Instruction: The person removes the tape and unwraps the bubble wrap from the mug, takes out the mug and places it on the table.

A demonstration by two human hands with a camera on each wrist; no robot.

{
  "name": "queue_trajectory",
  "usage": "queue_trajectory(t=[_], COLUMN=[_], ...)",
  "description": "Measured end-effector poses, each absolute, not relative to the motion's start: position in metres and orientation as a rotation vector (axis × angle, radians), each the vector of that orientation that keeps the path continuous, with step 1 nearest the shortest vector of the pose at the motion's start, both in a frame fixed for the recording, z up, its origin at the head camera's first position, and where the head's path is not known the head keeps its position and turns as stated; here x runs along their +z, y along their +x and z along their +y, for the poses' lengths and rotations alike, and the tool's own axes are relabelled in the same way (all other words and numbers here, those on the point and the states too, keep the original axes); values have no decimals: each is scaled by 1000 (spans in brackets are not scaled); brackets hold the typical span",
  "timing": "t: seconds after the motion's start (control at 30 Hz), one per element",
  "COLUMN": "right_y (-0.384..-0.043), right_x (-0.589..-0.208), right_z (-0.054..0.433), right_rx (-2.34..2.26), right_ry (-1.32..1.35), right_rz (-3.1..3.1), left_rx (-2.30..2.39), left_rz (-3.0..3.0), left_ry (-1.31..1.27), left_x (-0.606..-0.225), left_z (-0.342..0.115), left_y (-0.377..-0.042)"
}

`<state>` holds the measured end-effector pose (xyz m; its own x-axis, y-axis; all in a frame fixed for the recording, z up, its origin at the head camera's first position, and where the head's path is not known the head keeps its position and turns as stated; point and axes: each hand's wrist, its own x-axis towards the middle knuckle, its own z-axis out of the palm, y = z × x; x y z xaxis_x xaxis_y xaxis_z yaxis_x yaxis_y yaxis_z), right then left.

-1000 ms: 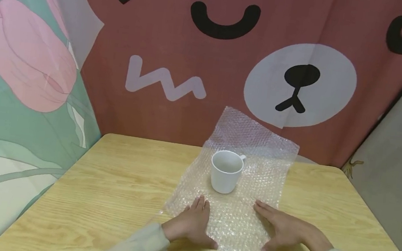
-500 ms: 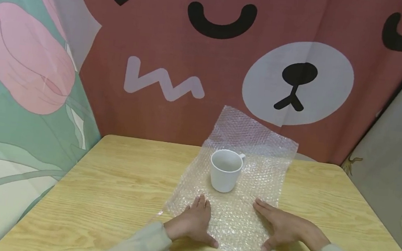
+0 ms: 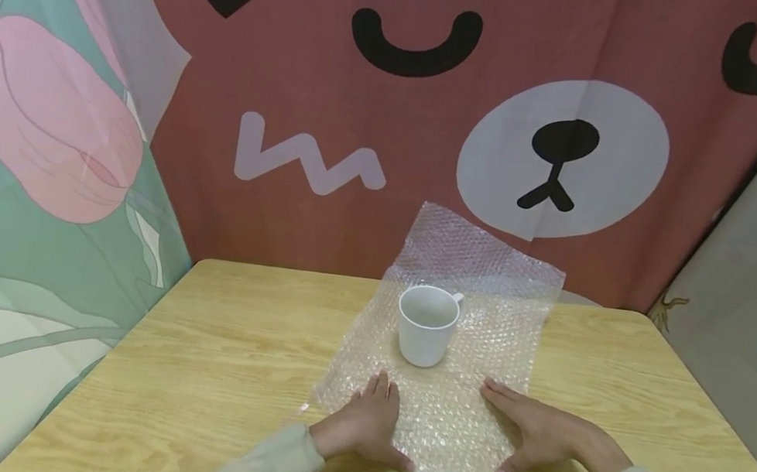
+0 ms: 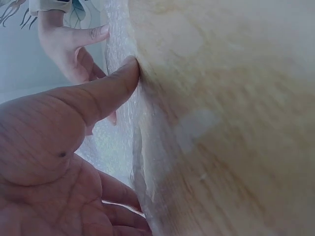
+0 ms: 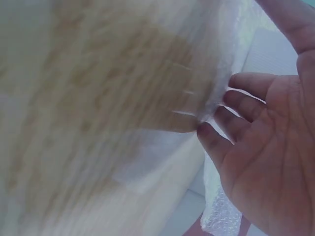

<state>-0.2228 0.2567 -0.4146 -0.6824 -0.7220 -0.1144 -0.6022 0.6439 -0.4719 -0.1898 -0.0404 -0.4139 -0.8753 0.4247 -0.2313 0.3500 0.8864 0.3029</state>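
A white mug stands upright on a long sheet of bubble wrap, its handle pointing to the back right. My left hand rests on the wrap's left side, in front of the mug, with fingers extended and the thumb pointing right. On the opposite side, my right hand touches the right edge of the sheet, fingers straight and thumb apart. In the right wrist view, fingertips meet the surface at the sheet's edge. The left wrist view shows the left thumb touching the surface beside the wrap. Neither hand holds anything.
A light wooden table lies under everything. The far end of the wrap rises against a hanging curtain with a bear print behind the table. Printed fabric also hangs at the left and right.
Both hands stay in place on the bubble wrap, and the mug has not moved. The head view only shifts slightly.
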Motion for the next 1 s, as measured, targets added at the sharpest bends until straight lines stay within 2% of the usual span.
queue_trajectory(t=[0.33,0.6,0.73,1.0], right_y=[-227,-231,-236,-250], right_x=[-409,-402,-397,-382], right_z=[248,250,248,235], right_rx=[-574,-613,-709,-1043], right_ry=[-1057,-1152,-1236,-1151], right_rz=[2561,2657,2730,2850], left_rx=[401,426,559,643], left_rz=[2781,2793,2819,2900], left_ry=[591,635,612,609], left_x=[-410,-406,-408,-409], left_z=[-48,-47,-52,-60], left_y=[-183,-195,-200,-211])
